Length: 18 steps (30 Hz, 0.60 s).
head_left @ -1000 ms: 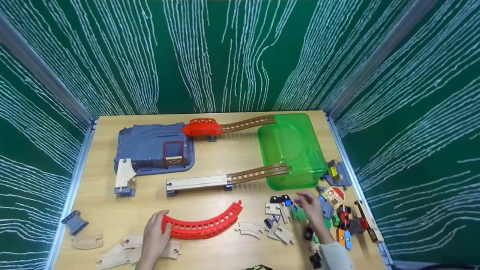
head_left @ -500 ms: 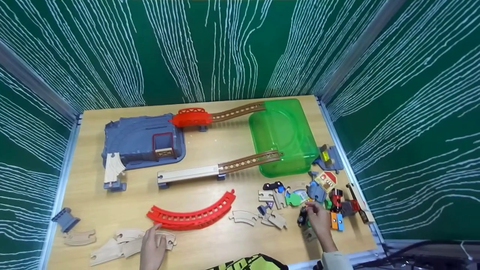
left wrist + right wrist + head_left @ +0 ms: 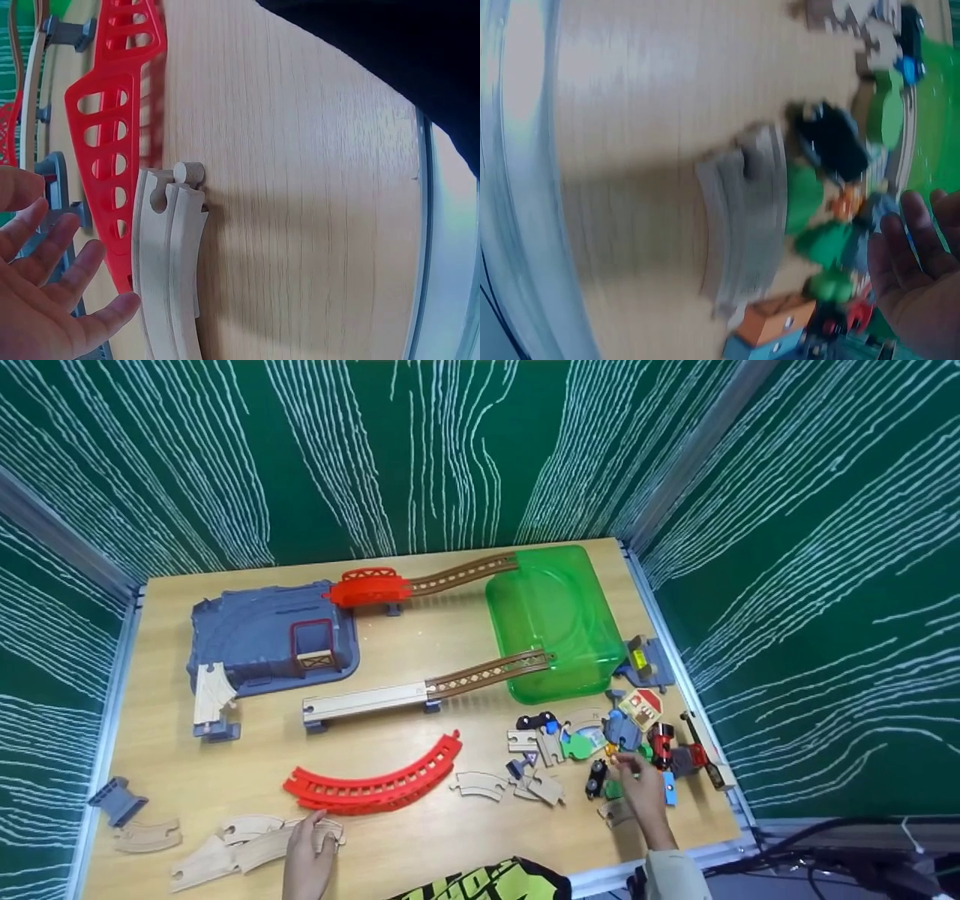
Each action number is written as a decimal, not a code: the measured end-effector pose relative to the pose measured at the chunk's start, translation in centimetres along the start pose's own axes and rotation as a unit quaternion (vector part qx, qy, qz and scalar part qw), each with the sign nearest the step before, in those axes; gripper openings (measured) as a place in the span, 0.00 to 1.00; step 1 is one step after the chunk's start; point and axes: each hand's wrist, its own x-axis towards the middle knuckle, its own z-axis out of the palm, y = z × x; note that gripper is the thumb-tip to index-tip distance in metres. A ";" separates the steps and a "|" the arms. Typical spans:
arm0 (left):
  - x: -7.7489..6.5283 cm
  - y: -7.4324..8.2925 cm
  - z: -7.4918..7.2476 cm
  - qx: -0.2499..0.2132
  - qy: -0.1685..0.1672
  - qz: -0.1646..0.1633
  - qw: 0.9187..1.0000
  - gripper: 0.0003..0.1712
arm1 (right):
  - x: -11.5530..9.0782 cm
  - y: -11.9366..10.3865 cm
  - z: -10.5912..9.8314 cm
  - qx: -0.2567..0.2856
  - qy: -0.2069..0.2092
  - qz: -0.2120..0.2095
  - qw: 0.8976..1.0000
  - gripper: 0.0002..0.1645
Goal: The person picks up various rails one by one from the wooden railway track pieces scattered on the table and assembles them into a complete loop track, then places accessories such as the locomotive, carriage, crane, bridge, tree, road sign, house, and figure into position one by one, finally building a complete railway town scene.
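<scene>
My left hand (image 3: pixel 307 859) is beside the curved wooden tracks (image 3: pixel 262 844), its fingers spread and relaxed in the left wrist view, holding nothing. Just beyond its fingertips lies the red curved track (image 3: pixel 379 791), which has ladder-like slots. On the right, my right hand (image 3: pixel 643 795) hovers over a crowd of toys with its fingers loosely bent and nothing visible in them. Close to its fingertips are a small orange piece (image 3: pixel 846 202), a black toy vehicle (image 3: pixel 596 778) and green pieces (image 3: pixel 829 244). A short wooden track (image 3: pixel 746 217) lies nearer the table's front edge.
A grey molded base (image 3: pixel 262 637) and a green translucent bin (image 3: pixel 555 622) stand at the back, linked by a red bridge (image 3: pixel 371 587) and brown track (image 3: pixel 465 574). A raised wooden track (image 3: pixel 367 703) runs in front. A grey support (image 3: pixel 118 801) lies far left.
My left hand has let go of the red curved track and drawn back toward the wooden tracks. My right hand has moved nearer the front, among the toys. The head view has shifted.
</scene>
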 end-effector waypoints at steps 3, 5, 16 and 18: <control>0.2 -0.5 -0.2 0.013 -0.004 0.001 1.000 0.22 | 0.2 0.6 -1.1 0.013 0.030 -0.004 0.999 0.11; 0.3 -1.2 -0.4 0.039 0.010 0.013 0.999 0.23 | 0.0 1.0 -1.8 0.008 0.050 0.004 0.999 0.11; 0.2 -7.5 -1.4 0.272 0.024 0.035 0.961 0.37 | -1.1 3.1 -4.0 -0.034 0.113 0.046 0.992 0.11; 0.0 -7.9 -1.4 0.270 0.030 0.038 0.962 0.37 | -1.5 3.4 -4.0 -0.048 0.107 0.033 0.993 0.10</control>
